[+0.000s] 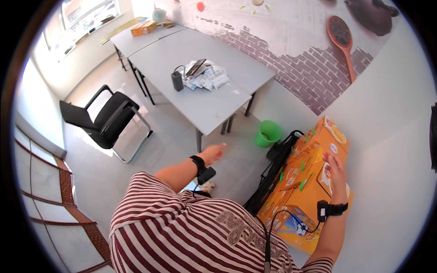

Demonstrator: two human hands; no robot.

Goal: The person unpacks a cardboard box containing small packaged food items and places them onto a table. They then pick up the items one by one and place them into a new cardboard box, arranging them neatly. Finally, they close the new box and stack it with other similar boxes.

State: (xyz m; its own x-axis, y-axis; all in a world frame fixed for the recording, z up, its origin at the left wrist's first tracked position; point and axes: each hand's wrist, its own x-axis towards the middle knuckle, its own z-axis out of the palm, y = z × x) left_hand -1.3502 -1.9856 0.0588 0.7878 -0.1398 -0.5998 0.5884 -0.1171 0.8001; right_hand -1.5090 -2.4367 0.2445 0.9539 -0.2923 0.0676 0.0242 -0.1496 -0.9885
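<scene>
My left hand [213, 155] is held out in front of my body, over the floor near the table's front corner. It is slightly blurred; the fingers look loosely apart, with nothing seen in them. On the right, my right hand [336, 169] is raised with its fingers stretched, beside stacked orange cardboard boxes [298, 175] with green plastic handles. It seems to hold nothing; whether it touches a box I cannot tell. Each wrist wears a black strap with a small cabled device.
A grey table [200, 107] carries a pile of white packets [214, 78], a dark flat device [196, 67] and a black box-shaped object [177, 81]. A green bin [268, 133] stands beside a long black bag [273, 170]. To the left is a black chair [109, 118].
</scene>
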